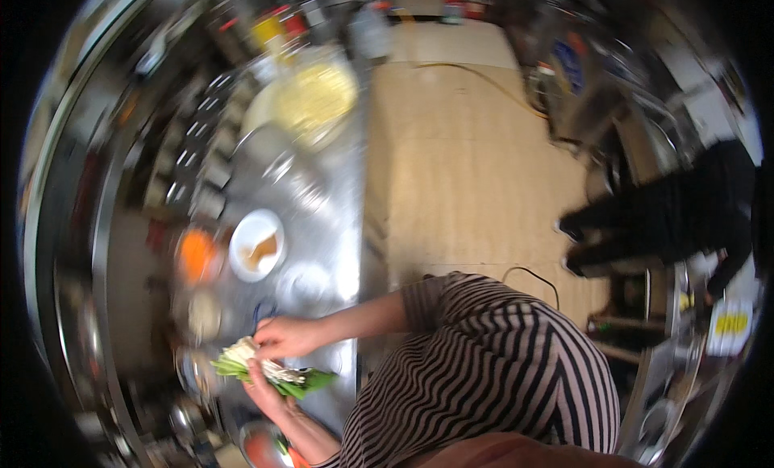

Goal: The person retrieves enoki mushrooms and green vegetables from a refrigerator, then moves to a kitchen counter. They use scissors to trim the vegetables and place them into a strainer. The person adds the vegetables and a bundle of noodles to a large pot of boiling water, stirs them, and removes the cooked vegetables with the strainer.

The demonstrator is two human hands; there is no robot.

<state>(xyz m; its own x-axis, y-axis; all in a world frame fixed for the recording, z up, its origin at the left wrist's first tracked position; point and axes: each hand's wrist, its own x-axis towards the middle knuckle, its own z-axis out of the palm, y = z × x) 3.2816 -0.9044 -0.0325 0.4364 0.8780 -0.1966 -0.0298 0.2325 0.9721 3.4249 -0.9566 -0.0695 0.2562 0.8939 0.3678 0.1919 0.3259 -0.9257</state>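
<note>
Over the steel counter, both my hands hold one bundle of green leaves and pale enoki-like mushrooms. My left hand (266, 395) cups the green leaves (308, 381) from below, thumb up along the side. From above, my right hand (290, 337) grips the pale stems (240, 350) with its fingertips. The thin mushrooms (284, 373) lie along the leaves, with green showing at both ends of the bundle. Just beyond my right hand is a blue item (264, 311), too blurred to name.
A white bowl (257, 245) with brown residue stands on the steel counter (341, 226). Nearby are an orange-filled container (198, 255), a clear dish (302, 285) and a large basin of yellow food (317, 99). A person in black (659, 208) stands across the aisle. A cable (484, 81) crosses the floor.
</note>
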